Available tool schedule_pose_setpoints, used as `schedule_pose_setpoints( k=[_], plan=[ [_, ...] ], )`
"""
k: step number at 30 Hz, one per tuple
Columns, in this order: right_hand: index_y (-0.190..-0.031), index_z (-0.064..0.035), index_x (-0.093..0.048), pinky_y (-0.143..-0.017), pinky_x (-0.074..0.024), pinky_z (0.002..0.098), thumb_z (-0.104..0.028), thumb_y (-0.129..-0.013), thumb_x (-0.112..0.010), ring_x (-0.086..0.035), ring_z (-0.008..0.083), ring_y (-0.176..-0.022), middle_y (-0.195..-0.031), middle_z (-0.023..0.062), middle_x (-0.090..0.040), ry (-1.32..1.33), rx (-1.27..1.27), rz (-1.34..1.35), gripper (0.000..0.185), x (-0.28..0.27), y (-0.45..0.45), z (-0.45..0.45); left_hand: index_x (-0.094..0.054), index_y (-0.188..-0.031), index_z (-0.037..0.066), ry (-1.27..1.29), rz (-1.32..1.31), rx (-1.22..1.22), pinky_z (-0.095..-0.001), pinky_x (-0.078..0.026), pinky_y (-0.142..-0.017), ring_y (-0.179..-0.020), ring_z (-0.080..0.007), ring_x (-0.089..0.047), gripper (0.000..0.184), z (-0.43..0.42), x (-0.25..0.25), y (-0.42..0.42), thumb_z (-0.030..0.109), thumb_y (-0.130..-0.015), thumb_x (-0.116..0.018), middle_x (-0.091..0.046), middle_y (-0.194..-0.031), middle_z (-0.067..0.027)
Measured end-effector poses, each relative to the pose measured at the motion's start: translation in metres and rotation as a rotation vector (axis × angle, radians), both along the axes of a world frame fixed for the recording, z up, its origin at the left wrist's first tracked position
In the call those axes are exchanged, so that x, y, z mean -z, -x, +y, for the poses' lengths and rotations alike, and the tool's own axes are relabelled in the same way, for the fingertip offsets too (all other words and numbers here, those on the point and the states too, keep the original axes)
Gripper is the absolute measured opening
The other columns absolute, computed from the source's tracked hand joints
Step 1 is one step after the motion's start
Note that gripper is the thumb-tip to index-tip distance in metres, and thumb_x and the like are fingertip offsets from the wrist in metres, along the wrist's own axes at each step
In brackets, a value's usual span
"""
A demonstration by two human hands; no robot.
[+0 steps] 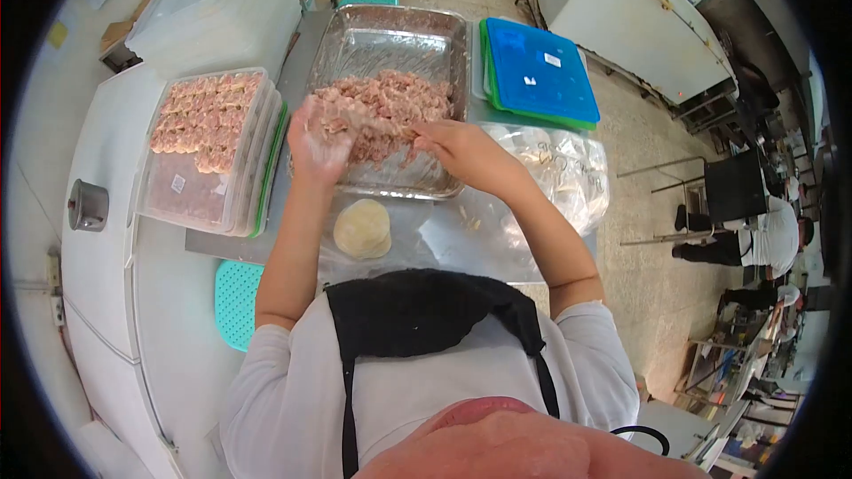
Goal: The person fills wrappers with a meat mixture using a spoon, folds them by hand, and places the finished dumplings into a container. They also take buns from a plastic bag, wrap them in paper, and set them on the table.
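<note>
Ground pinkish meat is heaped in the near half of a metal tray. At the left side of the heap is my left hand, whitish and smeared by motion, so its fingers and anything in them do not show clearly. My right hand reaches over the tray from the right, fingers pinched together at the edge of the meat; what they hold is too small to make out. On the metal table, between my forearms, lies a stack of round pale dough wrappers.
To the left, a clear plastic container holds rows of filled dumplings. Blue and green lids lie at the right, above plastic bags with pale contents. A turquoise perforated stool is at the lower left. Another person is far right.
</note>
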State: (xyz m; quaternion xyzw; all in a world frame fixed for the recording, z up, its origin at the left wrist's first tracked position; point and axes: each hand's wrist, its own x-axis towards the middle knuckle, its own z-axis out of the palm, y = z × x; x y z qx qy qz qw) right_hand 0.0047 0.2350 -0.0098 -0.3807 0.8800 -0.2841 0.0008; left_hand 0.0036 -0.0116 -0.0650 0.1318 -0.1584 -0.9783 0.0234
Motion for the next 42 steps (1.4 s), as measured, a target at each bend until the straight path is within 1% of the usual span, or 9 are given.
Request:
schedule_pose_setpoints(
  k=[6,12,17,20,23,28,32,34,42],
  plan=[
    [-0.117,0.001,-0.06,-0.083,-0.0477,0.042,-0.024,-0.097,-0.049,-0.061,0.0397,-0.097,-0.103,0.0228,-0.065,0.205,-0.06,-0.372,0.034,-0.019,0.0,0.031,-0.045,-0.133,0.009,1.541,0.453,0.001,-0.0406,-0.048,-0.094,-0.103,-0.0268,-0.062,0.065,0.011,-0.037,-0.019,0.013,-0.075,-0.074,-0.058,-0.12,-0.0116],
    [-0.121,-0.0001,-0.059,-0.088,-0.0471,0.0372,-0.026,-0.097,-0.051,-0.062,0.0349,-0.101,-0.111,0.0215,-0.064,0.152,-0.171,-0.29,0.036,0.006,0.005,0.032,-0.065,-0.108,0.004,1.909,0.785,0.246,-0.0327,-0.047,-0.09,-0.099,-0.0214,-0.062,0.044,0.003,-0.03,-0.004,0.017,-0.069,-0.08,-0.067,-0.103,-0.0094],
    [-0.121,-0.0047,-0.06,-0.087,-0.0488,0.0373,-0.026,-0.095,-0.055,-0.063,0.0338,-0.1,-0.111,0.0167,-0.065,0.098,-0.262,-0.346,0.035,0.039,0.043,0.031,-0.064,-0.108,0.001,1.754,0.424,0.444,-0.0314,-0.049,-0.088,-0.102,-0.02,-0.061,0.046,-0.003,-0.009,0.003,0.018,-0.068,-0.08,-0.067,-0.108,-0.0103],
    [-0.115,-0.0124,-0.063,-0.067,-0.0516,0.0428,-0.023,-0.089,-0.06,-0.065,0.0327,-0.08,-0.089,0.0151,-0.066,-0.026,-0.056,0.158,0.029,0.024,0.035,0.022,-0.064,-0.109,0.0,1.721,0.082,0.307,-0.0305,-0.051,-0.083,-0.096,-0.0185,-0.063,0.046,-0.011,0.017,0.007,0.021,-0.07,-0.079,-0.066,-0.112,-0.0115],
    [-0.11,-0.0123,-0.065,-0.069,-0.0502,0.0445,-0.023,-0.091,-0.056,-0.062,0.0362,-0.083,-0.097,0.0143,-0.065,0.04,-0.037,0.171,0.023,0.029,0.022,0.005,-0.06,-0.108,0.003,1.499,0.001,0.281,-0.0257,-0.049,-0.056,-0.071,-0.012,-0.059,0.041,-0.007,0.013,0.006,0.022,-0.075,-0.077,-0.062,-0.098,-0.0039],
    [-0.11,-0.0119,-0.065,-0.072,-0.0506,0.044,-0.026,-0.092,-0.053,-0.063,0.0363,-0.087,-0.095,0.0186,-0.066,-0.459,0.103,0.002,0.025,0.071,0.064,0.036,-0.055,-0.122,0.005,1.64,0.154,0.266,-0.025,-0.049,-0.058,-0.069,-0.0116,-0.059,0.049,-0.017,0.005,-0.008,0.02,-0.08,-0.074,-0.066,-0.096,-0.0042],
    [-0.112,-0.0091,-0.065,-0.079,-0.0511,0.0398,-0.026,-0.093,-0.055,-0.064,0.0348,-0.092,-0.101,0.0196,-0.067,-0.219,0.131,-0.077,0.028,0.024,0.033,0.051,-0.053,-0.126,0.007,1.526,0.169,0.413,-0.0279,-0.051,-0.07,-0.081,-0.0136,-0.061,0.053,-0.014,-0.046,-0.037,0.019,-0.079,-0.074,-0.066,-0.108,-0.006],
    [-0.114,-0.006,-0.065,-0.085,-0.0492,0.0355,-0.026,-0.093,-0.058,-0.065,0.0314,-0.095,-0.112,0.0191,-0.065,0.173,0.01,-0.297,0.03,-0.002,0.01,0.044,-0.052,-0.129,0.007,1.872,0.602,-0.001,-0.0348,-0.05,-0.085,-0.091,-0.0254,-0.063,0.066,-0.016,-0.043,-0.04,0.024,-0.072,-0.078,-0.065,-0.107,-0.0125],
    [-0.113,-0.0058,-0.065,-0.079,-0.0491,0.036,-0.022,-0.09,-0.061,-0.063,0.0317,-0.089,-0.1,0.017,-0.066,-0.054,-0.103,-0.101,0.028,-0.045,-0.021,0.009,-0.059,-0.121,0.001,2.009,0.563,0.204,-0.0364,-0.042,-0.099,-0.114,-0.03,-0.057,0.06,-0.038,-0.033,-0.045,0.026,-0.07,-0.08,-0.06,-0.121,-0.0189]
  ],
)
